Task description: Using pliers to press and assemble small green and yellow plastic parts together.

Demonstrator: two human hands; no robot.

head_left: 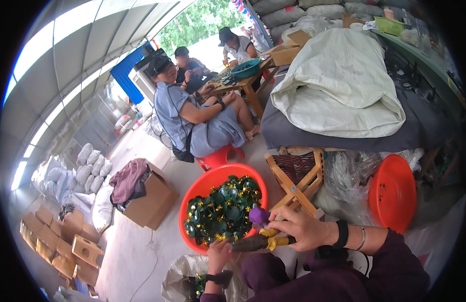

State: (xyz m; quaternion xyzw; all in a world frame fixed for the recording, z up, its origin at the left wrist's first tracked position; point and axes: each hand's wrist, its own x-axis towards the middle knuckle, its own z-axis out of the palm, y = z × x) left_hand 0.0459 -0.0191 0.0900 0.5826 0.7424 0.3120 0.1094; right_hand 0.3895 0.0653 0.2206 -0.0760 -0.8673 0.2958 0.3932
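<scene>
At the lower middle my right hand [301, 229] grips yellow-handled pliers [278, 242], whose dark jaws point left. By the tip of the jaws is my left hand [219, 253], its fingers pinched together; what they hold is too small to make out. Just beyond my right fingers shows a small purple thing [259, 216], its kind unclear. An orange-red basin [186, 211] stands in front of my hands, heaped with dark green round pieces [228, 204] with gold bits. Below my left hand an open white sack [175, 277] has similar pieces inside.
A person in blue [175, 108] sits on a red stool [220, 157] beyond the basin; two others sit at a wooden table [253, 95] with a teal basin [245, 69]. To the right are a wooden folding stand [298, 176] and another orange basin [392, 194]. A cardboard box [150, 201] stands left.
</scene>
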